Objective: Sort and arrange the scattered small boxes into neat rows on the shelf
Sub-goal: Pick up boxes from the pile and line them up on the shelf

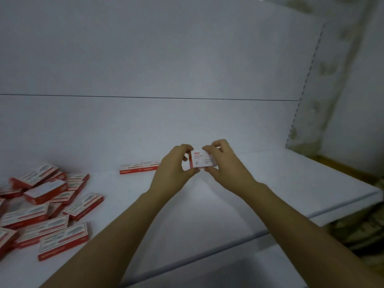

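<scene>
A small red-and-white box [200, 160] is held up above the white shelf [270, 183], near its back wall. My left hand [173, 169] grips its left end and my right hand [225, 163] grips its right end, so both hands are shut on it. Two boxes [139, 167] lie end to end in a row against the back wall, just left of my left hand. A loose pile of several red-and-white boxes [47, 206] is scattered over the shelf's left part.
The shelf's front edge [311, 217] runs diagonally at the lower right. A perforated upright [301, 96] bounds the shelf at the right, with a stained wall behind it. A lower white shelf surface [228, 273] shows below.
</scene>
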The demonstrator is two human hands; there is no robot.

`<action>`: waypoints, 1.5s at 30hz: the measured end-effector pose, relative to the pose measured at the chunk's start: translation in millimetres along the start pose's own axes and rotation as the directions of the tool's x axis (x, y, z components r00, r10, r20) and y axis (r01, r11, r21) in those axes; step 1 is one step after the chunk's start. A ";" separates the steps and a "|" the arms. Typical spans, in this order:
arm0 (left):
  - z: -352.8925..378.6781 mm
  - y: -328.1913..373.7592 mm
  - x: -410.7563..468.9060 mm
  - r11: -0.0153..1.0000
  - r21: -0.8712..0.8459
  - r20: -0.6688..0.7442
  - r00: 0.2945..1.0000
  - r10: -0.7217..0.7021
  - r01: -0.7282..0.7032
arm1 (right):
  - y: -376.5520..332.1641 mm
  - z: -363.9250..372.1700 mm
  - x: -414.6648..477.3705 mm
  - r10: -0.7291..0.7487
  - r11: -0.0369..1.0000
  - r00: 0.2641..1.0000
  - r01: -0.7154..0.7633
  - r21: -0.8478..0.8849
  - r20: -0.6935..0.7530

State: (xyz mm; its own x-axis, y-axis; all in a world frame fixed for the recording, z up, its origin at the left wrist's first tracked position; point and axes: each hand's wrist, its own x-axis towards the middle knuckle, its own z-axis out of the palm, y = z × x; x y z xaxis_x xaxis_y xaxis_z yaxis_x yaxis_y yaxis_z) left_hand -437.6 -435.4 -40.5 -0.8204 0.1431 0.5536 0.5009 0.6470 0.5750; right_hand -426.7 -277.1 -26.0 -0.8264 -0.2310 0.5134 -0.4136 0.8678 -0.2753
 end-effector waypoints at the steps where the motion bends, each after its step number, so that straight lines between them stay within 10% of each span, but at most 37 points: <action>1: 6.2 1.2 2.5 0.999 0.031 0.042 0.999 -0.011 0.010 | 8.2 -2.5 -1.0 0.023 0.999 0.999 -0.022 -0.031 0.035; 7: 40.1 -1.2 22.8 0.914 0.395 0.252 0.947 -0.200 0.088 | 71.7 -18.6 0.0 0.226 0.968 0.945 -0.192 -0.161 0.236; 16: 93.2 -12.0 66.7 0.838 0.484 0.226 0.889 -0.398 0.252 | 151.5 -0.7 29.9 0.236 0.971 0.870 -0.194 -0.140 0.434; 45: 115.0 -38.3 100.4 0.620 0.591 -0.062 0.796 -0.602 0.516 | 177.3 83.9 122.4 -0.145 0.983 0.935 0.101 0.151 0.323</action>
State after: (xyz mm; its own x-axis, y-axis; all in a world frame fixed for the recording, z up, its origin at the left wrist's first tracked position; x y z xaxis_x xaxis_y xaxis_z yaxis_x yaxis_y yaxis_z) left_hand -570.9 -359.6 -76.2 -0.9374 -0.3224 0.1318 -0.2754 0.9177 0.2865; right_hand -633.2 -188.4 -80.1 -0.8360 -0.4841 0.2582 -0.5477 0.7637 -0.3416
